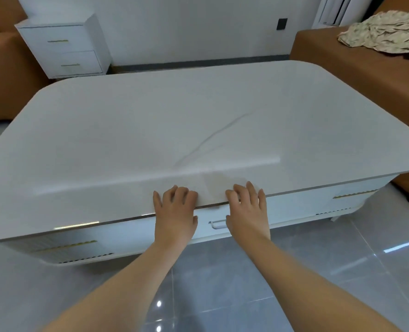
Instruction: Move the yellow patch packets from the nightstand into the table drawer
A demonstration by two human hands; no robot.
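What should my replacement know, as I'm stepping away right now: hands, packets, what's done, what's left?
Left hand and right hand: both empty, fingers over the front edge of the white rounded table, flanking the drawer's slim metal handle.
Table drawer: looks closed.
Yellow patch packets: none in view, on table or white two-drawer nightstand.
Done: apparently all stowed, unconfirmed.
Left: perhaps nothing; check the nightstand.
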